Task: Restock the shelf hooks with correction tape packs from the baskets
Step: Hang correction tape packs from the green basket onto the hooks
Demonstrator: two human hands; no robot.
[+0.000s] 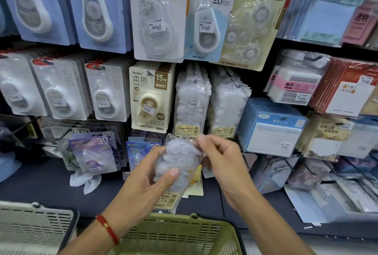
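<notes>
Your left hand grips a clear refill pack around its middle; your right hand pinches its top edge. The pack stands upright, long axis vertical, just below the hanging matching packs and above the green basket.

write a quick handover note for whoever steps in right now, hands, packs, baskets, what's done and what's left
Left hand: grips the body of a clear refill-tape pack, thumb across its front.
Right hand: pinches the pack's top edge.
The pack is held above the green basket; a grey basket sits to its left.
Matching clear packs hang on two hooks just above, left stack and right stack.
Done: pack is out of the basket.
Left: hang it on a matching hook, then continue. Basket contents are not visible.
</notes>
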